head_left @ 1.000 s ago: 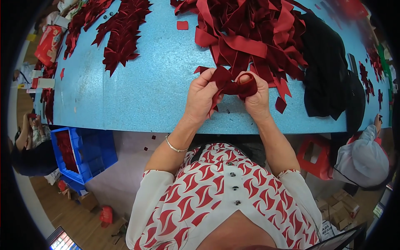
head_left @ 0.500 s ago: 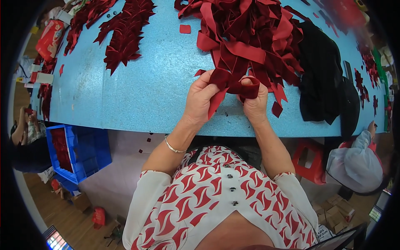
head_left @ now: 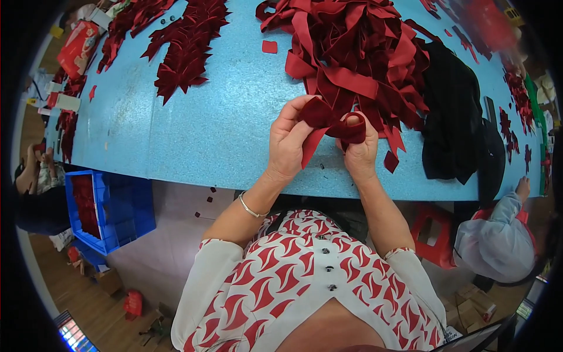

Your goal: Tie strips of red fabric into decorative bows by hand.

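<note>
Blue tabletop (head_left: 193, 135), near edge: left hand (head_left: 287, 146) and right hand (head_left: 359, 154), fingers closed on folded red ribbon (head_left: 328, 120); bare surface leftward.

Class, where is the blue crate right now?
In the head view, the blue crate sits on the floor at the person's left, below the near edge of the blue table, with red pieces inside.
</note>
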Available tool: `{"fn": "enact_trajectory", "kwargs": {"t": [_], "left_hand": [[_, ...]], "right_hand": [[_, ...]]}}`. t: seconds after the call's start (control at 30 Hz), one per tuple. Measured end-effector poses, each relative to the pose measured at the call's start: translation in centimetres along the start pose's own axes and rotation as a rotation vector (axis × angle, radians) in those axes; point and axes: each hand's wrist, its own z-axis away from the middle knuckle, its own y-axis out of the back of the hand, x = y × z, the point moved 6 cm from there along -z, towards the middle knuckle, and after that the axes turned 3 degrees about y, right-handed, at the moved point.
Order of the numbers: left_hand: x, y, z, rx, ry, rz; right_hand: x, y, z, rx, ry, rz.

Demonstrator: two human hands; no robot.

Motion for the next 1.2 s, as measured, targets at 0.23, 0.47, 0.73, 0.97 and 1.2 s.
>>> {"fn": "enact_trajectory", "kwargs": {"t": [0.23, 0.47, 0.73, 0.97, 1.2], "left_hand": [[-1.8, -0.5, -0.3, -0.097, 0.234, 0.113], [-3.4, -0.1, -0.6, -0.147, 0.27, 0.07], [-2.6, -1.1, 0.2, -0.082, 0.179, -0.052], [-2.4, -0.9, -0.3, -0.097, 0.159, -0.065], [-2.2, -0.4, -1.7, -0.125, 0.17, -0.014]], "right_hand": [[-0.7, 0.6, -0.4, -0.015, 0.041, 0.046], [-1.7, 1.0, -0.5, -0.103, 0.08, 0.014], [-2.6, 0.9, -0.2, -0.242, 0.066, -0.028], [-1.6, 1.2, -0.4, -0.166, 0.061, -0.005], [-2.5, 0.4, -1.8, -0.2, 0.029, 0.012]]}}
